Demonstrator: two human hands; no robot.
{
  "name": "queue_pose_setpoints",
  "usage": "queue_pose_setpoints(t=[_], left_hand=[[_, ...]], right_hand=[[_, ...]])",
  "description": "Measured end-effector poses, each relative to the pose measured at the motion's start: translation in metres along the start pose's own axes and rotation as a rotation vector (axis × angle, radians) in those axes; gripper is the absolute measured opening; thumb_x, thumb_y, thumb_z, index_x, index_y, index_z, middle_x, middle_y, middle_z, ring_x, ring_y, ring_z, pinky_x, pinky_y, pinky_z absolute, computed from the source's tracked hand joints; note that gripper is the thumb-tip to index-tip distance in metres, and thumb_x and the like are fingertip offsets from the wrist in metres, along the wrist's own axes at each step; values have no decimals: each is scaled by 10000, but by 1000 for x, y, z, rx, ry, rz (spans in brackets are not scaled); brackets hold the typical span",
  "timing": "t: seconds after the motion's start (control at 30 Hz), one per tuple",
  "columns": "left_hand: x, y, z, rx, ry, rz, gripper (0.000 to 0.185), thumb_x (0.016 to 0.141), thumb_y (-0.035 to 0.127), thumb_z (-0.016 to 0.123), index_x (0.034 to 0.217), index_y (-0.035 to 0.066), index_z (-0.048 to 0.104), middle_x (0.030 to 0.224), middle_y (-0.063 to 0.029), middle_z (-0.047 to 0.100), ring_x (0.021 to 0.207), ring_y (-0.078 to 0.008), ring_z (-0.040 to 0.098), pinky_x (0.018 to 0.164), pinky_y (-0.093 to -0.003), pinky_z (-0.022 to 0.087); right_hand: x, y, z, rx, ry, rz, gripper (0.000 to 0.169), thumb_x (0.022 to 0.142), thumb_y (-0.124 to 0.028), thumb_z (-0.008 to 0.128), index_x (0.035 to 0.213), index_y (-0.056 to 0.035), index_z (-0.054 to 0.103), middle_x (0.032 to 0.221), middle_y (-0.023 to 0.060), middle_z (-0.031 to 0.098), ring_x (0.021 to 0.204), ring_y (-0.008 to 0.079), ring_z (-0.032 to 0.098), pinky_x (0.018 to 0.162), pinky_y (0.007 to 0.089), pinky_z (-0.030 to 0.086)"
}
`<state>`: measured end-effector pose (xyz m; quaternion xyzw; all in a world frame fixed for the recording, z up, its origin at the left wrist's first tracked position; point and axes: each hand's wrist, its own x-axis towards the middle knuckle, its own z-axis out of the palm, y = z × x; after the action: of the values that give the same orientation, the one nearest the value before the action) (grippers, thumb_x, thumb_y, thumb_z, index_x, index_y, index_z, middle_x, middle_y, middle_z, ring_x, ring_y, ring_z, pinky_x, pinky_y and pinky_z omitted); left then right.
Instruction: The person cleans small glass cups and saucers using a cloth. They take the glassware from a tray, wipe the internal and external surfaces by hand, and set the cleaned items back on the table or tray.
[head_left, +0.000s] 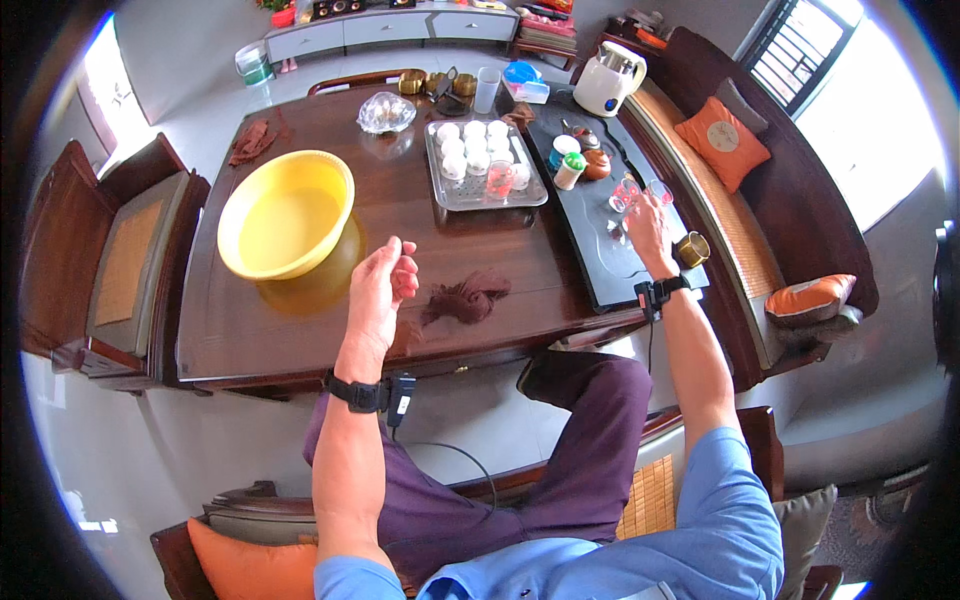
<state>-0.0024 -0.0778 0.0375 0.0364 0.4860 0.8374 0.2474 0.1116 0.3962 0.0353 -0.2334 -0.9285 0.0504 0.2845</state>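
Observation:
My left hand (385, 279) hovers over the near part of the dark wooden table (390, 206), its fingers loosely curled and nothing visible in them. To its left stands a yellow plastic basin (341, 199) with liquid in it; to its right lies a crumpled brown cloth (469, 298). My right hand (651, 232) is over the black tea tray (592, 247), fingers down among small clear glasses with red marks (624, 196). Its fingertips are partly hidden, so I cannot tell if it grips one. Another clear glass (660, 192) is just beyond this hand.
A metal tray (489, 202) holds several white cups and a red-marked glass (499, 180). A white electric kettle (600, 82), a green-lidded jar (570, 171), a brown teapot (597, 164) and a brass-coloured cup (693, 249) stand right. A plastic-wrapped bundle (386, 112) lies behind.

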Motion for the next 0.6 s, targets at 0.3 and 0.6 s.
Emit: queue_pose_setpoints(t=[0.3,0.6], left_hand=[[1,8,-14,-4,70,37,285,1010,327,650,844,97,681,746,-3,673,620,-97,635,560,-221,492],[-1,15,-19,-71,86,96,242,1035,265,603,1050,47,708,799,-19,688,624,-82,633,560,-202,490]], right_hand=[[8,-169,-20,-78,-791,-347,347,803,-274,666,1105,-106,704,1032,178,731,1023,401,681,877,490,541],[60,-179,80,83,-586,-227,587,800,-239,636,1357,-70,559,1114,273,689,1094,428,650,919,486,507]])
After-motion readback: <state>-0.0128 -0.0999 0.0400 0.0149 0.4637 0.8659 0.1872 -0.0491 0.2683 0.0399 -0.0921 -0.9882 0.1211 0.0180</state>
